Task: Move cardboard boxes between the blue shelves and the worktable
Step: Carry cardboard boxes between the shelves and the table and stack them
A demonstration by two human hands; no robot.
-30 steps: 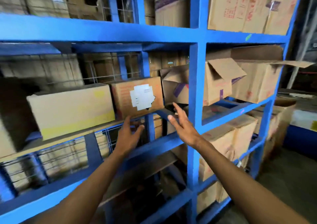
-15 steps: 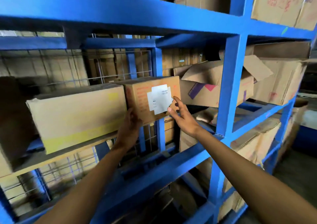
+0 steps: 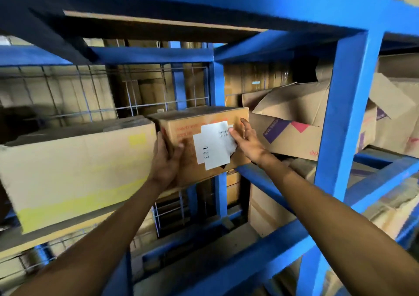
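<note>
Small brown cardboard box (image 3: 199, 137) w/ white label (image 3: 213, 146), center frame, on blue shelf rack (image 3: 347, 118), mid level. Left hand (image 3: 166, 162) gripping box's lower-left corner, thumb curled onto front face. Right hand (image 3: 246, 137) flat vs. box's right edge, fingers straight, touching label. Long yellow-striped carton (image 3: 74, 173) just left of box, touching. Opened box w/ purple & pink print (image 3: 292, 132) just right. Wire mesh (image 3: 113, 91) behind.

Two hands (image 3: 167, 159) (image 3: 247, 140), one labelled box (image 3: 204, 146), one long yellow-striped box (image 3: 77, 171), one blue shelving frame (image 3: 347, 114).
</note>
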